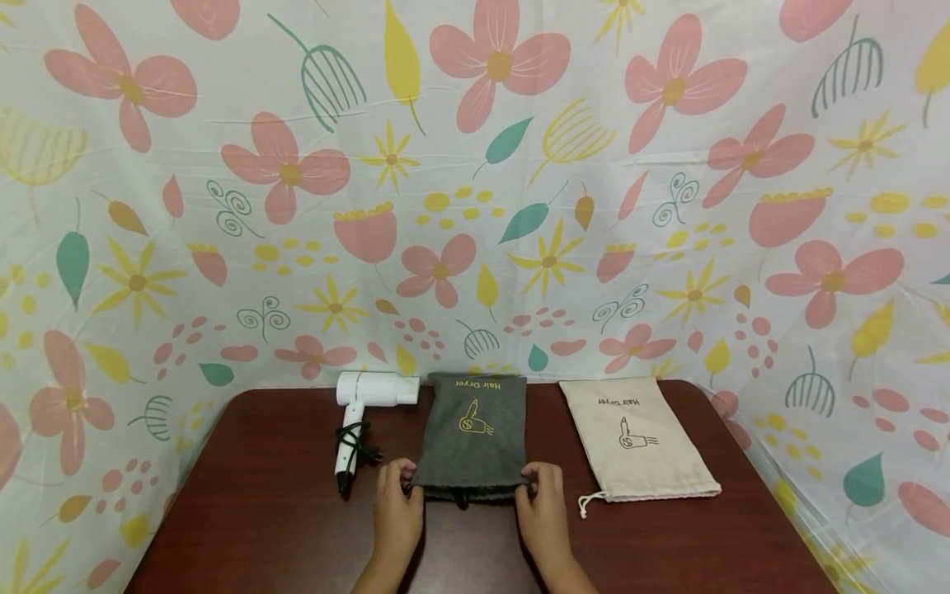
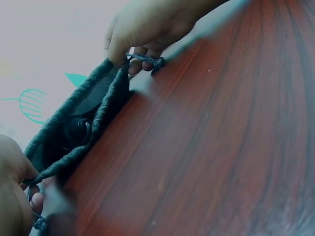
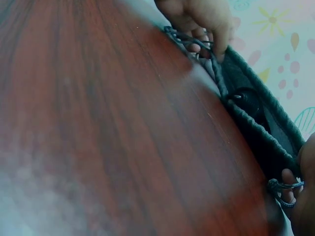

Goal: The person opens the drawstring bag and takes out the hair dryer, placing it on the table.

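Note:
A dark grey drawstring bag (image 1: pixel 475 437) with yellow hair-dryer print lies on the table, its mouth toward me. My left hand (image 1: pixel 398 510) pinches the left corner of that mouth, and my right hand (image 1: pixel 545 513) pinches the right corner. The wrist views show the mouth spread partly apart, with a black ribbed piece (image 2: pixel 78 129) inside; the rest of the contents is hidden. Drawstring ends (image 3: pixel 280 186) hang by the fingers at both corners. Left of the bag lies a white hair dryer (image 1: pixel 367 390), its black cord (image 1: pixel 358 443) wound about the handle.
A beige drawstring bag (image 1: pixel 641 441) with dark print lies flat on the right, its white cord toward me. The dark red-brown wooden table (image 1: pixel 260 495) meets a flowered cloth (image 1: pixel 475 206) at its back and sides.

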Action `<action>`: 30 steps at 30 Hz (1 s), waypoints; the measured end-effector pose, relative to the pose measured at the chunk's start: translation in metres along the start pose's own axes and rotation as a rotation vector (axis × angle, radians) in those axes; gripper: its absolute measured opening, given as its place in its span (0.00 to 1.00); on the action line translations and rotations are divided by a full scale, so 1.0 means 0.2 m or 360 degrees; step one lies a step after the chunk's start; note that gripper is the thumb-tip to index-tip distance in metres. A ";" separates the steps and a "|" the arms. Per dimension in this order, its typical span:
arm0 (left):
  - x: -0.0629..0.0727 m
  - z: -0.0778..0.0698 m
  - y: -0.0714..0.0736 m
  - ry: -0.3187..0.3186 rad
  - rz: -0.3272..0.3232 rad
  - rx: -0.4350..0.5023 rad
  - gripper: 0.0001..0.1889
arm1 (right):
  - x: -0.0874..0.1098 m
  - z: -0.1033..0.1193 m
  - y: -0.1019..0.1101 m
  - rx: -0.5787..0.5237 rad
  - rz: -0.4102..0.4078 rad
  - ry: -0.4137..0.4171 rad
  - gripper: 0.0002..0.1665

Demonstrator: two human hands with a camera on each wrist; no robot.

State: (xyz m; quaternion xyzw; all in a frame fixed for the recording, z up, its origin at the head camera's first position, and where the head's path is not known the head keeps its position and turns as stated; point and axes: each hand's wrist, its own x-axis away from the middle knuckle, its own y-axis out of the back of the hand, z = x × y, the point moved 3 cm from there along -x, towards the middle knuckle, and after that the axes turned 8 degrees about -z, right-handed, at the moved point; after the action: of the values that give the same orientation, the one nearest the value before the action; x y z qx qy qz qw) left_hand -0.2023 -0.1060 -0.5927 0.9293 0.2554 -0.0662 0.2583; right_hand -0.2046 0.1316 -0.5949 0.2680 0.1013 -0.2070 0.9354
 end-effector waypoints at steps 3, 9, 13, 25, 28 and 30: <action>-0.01 0.01 0.01 -0.0039 -0.0029 0.0000 0.16 | 0.00 -0.01 0.01 0.0002 -0.0014 0.0037 0.15; -0.02 0.02 0.02 -0.0089 -0.0055 0.0000 0.18 | 0.00 -0.02 0.01 0.0026 -0.0048 0.0136 0.17; -0.03 0.02 0.03 -0.0092 -0.0029 -0.0027 0.18 | 0.00 -0.02 0.02 0.0015 -0.0046 0.0181 0.18; 0.00 0.00 0.01 -0.0047 0.0127 -0.0077 0.17 | -0.01 -0.03 0.04 0.0054 -0.0054 0.0221 0.17; 0.01 0.00 0.01 -0.0027 0.0126 -0.0105 0.18 | -0.02 -0.04 0.04 0.0074 -0.0022 0.0179 0.16; 0.02 -0.02 0.02 -0.0023 0.0121 -0.0128 0.18 | -0.02 -0.04 0.05 0.0101 0.0034 0.0134 0.14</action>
State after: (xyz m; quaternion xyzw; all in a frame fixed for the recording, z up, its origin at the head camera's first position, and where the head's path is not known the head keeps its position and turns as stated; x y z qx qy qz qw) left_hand -0.1975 -0.1062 -0.5888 0.9268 0.2204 -0.0528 0.2996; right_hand -0.2052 0.1443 -0.5958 0.3072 0.1312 -0.1887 0.9235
